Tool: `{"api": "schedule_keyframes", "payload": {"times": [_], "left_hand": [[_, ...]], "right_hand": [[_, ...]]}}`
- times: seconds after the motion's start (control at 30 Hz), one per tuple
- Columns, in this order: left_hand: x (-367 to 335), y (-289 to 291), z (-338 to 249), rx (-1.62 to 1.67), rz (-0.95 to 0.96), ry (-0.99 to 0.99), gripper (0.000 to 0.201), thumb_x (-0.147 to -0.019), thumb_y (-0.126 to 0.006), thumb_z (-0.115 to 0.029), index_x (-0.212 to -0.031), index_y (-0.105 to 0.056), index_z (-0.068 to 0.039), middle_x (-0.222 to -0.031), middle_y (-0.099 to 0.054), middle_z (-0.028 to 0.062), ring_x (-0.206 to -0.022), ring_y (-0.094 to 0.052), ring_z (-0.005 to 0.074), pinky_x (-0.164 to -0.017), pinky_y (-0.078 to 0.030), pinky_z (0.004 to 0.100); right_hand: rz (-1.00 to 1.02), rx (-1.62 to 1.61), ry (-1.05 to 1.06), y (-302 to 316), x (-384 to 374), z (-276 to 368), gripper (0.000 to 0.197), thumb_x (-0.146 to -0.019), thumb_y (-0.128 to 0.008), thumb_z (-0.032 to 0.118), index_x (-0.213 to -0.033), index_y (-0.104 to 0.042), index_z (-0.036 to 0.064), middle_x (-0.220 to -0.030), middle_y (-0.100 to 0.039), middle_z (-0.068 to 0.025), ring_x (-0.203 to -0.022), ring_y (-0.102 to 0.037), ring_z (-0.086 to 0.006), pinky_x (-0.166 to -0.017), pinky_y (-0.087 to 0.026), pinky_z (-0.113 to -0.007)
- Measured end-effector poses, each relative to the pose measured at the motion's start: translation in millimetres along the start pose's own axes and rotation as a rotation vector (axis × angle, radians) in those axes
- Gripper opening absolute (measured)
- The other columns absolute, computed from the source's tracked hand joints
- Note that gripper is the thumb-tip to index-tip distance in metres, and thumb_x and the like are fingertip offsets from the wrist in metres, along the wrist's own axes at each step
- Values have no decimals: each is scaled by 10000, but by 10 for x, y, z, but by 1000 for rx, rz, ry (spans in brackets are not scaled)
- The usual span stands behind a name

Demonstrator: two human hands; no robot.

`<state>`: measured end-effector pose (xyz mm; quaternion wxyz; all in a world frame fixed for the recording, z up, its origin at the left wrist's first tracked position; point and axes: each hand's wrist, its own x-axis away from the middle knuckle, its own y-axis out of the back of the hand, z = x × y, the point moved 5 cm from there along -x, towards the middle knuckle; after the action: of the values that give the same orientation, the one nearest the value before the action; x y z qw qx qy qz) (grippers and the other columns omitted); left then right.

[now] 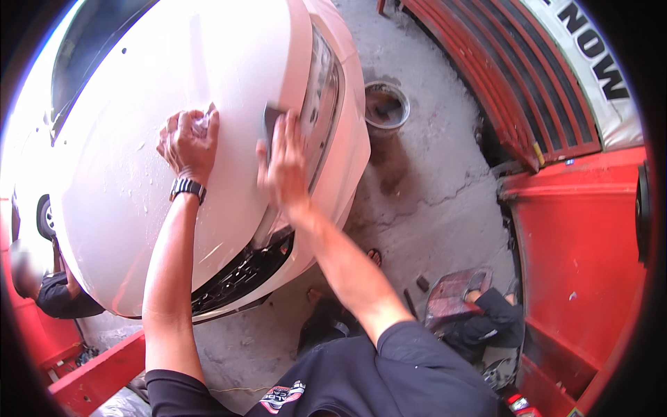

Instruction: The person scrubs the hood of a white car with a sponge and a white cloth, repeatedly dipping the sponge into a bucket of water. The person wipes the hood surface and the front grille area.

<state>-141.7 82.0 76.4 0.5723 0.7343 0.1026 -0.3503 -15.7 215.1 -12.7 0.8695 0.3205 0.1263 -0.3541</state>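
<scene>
A white car's hood (229, 42), wet with drops and pale streaks, lies under both my hands. My left hand (189, 144), a banded watch on its wrist, is closed around a crumpled pale cloth or sponge (201, 126) on the hood. To its right, my right hand (285, 160) presses a dark grey piece of sandpaper (269, 119) against the hood's edge beside the headlight (319, 90). Its fingers lie over the sheet and hide part of it. The black grille (243, 274) sits below, nearer to me.
A round bucket (386, 105) stands on the concrete floor (445, 167) right of the car. Red metal panels (580, 243) line the right side. One person (66, 295) is at the left; another (486, 323) sits low right beside a reddish panel (445, 299).
</scene>
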Motion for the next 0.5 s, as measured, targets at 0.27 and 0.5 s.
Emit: {"api": "schedule_keyframes", "payload": {"times": [0.27, 0.5], "left_hand": [[-54, -17, -226, 90, 43, -15, 327, -838, -778, -454, -946, -707, -154, -1155, -688, 97, -1104, -609, 310, -961, -435, 488], [-11, 59, -83, 95, 4, -28, 374, -799, -804, -445, -1023, -721, -157, -1223, -661, 114, -1189, -572, 338, -1013, -410, 526]], "right_hand": [[81, -40, -42, 102, -2410, -996, 595, -1075, -363, 380, -1361, -562, -102, -1497, -439, -356, -1434, -418, -433, -1213, -334, -445], [285, -607, -453, 1156, -2380, -1631, 703, -1050, -453, 575, -1310, -603, -61, -1214, -679, -190, -1093, -643, -234, -971, -501, -356]]}}
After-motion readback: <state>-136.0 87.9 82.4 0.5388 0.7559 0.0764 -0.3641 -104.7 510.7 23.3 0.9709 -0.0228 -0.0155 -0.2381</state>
